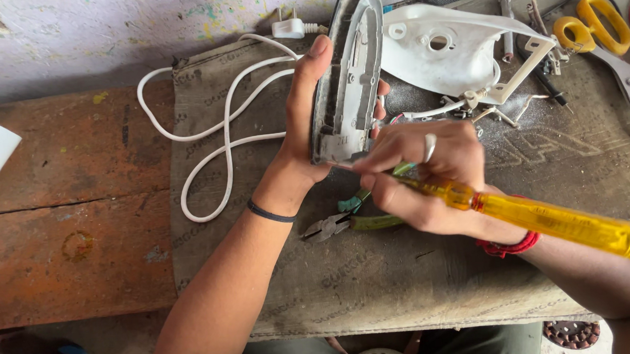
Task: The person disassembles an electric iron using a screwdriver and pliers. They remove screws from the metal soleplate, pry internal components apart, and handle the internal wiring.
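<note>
Grey metal iron soleplate (345,80) stands on edge above the bench (409,280), left hand (305,126) fingers clamped round it; right hand (424,177) fingers grip a yellow-handled screwdriver (551,221), whose tip could slip toward the palm.

pliers (332,225) under hands, cord (217,132) left, scissors (605,35) right
</note>
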